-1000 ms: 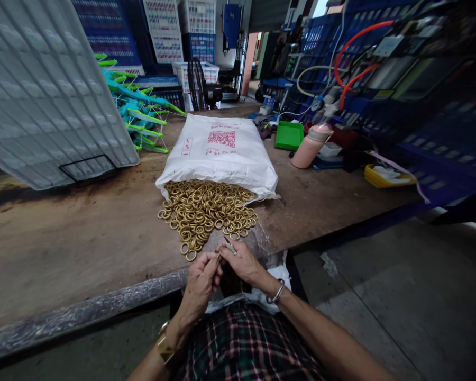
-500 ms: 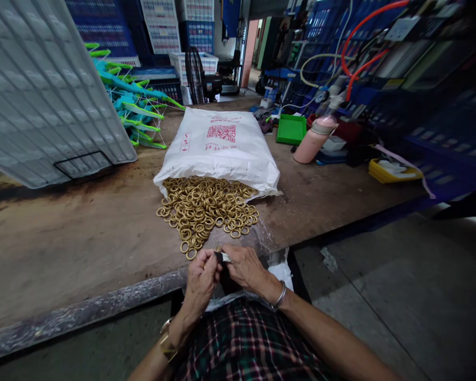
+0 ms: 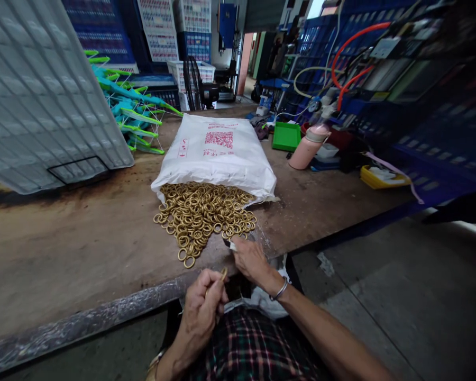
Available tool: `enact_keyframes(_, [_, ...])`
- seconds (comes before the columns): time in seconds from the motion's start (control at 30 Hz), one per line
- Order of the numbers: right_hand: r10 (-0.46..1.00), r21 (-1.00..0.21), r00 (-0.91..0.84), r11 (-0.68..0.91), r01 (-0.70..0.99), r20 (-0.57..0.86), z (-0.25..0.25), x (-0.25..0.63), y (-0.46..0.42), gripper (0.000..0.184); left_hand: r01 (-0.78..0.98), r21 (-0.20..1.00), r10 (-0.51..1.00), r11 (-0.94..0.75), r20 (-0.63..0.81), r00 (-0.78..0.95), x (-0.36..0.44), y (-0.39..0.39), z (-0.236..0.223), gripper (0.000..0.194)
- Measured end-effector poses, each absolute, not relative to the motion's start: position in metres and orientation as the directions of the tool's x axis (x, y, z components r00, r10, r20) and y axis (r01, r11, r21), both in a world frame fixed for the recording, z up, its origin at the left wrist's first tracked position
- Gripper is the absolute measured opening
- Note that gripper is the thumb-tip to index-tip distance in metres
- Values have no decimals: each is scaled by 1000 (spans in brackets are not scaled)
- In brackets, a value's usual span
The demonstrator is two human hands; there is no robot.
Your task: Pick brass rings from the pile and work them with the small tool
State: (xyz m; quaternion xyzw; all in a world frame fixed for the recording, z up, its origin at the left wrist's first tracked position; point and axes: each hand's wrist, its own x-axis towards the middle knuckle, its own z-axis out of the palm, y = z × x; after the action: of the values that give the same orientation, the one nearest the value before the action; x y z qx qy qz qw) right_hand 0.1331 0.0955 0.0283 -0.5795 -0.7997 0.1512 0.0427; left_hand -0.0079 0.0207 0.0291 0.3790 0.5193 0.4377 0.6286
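Observation:
My left hand [image 3: 204,300] is closed, pinching one gold-coloured ring [image 3: 224,272] between thumb and fingers just in front of the table edge. My right hand [image 3: 252,259] is closed around a small black-and-white tool [image 3: 230,244]; its kind is too small to make out. That hand reaches over the table edge, close to a heap of gold-coloured rings [image 3: 198,217]. The heap spills from the mouth of a white woven sack [image 3: 218,153] with red print, lying on its side. Below my hands, whitish plastic [image 3: 267,304] lies at my lap.
A large grey plastic crate [image 3: 63,95] leans at the left, beside blue-and-green plastic pieces [image 3: 137,116]. Rightward stand a green tray [image 3: 286,136], a pink bottle [image 3: 307,149] and a yellow tray [image 3: 381,180]. A black fan [image 3: 194,84] is behind the sack. The wooden table [image 3: 83,238] has a plastic-wrapped front edge.
My hands have separated. The left has come down and nearer with a ring now showing in its fingers; the right has moved up toward the heap with the small tool. The view has shifted slightly.

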Motion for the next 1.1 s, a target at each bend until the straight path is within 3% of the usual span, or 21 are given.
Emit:
enact_keyframes(0.2, [949,-205,-314,311,928,18,40,124,122,23,-502,767,910,399,-398,116,-13,33,18,30])
enact_keyframes(0.4, [951,-87,-302,297,951,-58,33,102,142,19,-616,667,889,419,-441,128,-20,40,20,24])
enact_keyframes(0.67, [946,-133,-321,311,941,-53,27,99,152,20,-742,467,842,481,-480,244,-26,43,16,20])
enact_keyframes(1.0, [951,-165,-310,306,938,-1,23,102,153,19,-768,462,844,443,-504,183,-22,47,14,30])
enact_keyframes(1.1, [957,-204,-288,287,936,24,26,104,150,17,-740,521,857,426,-496,144,-19,48,16,34])
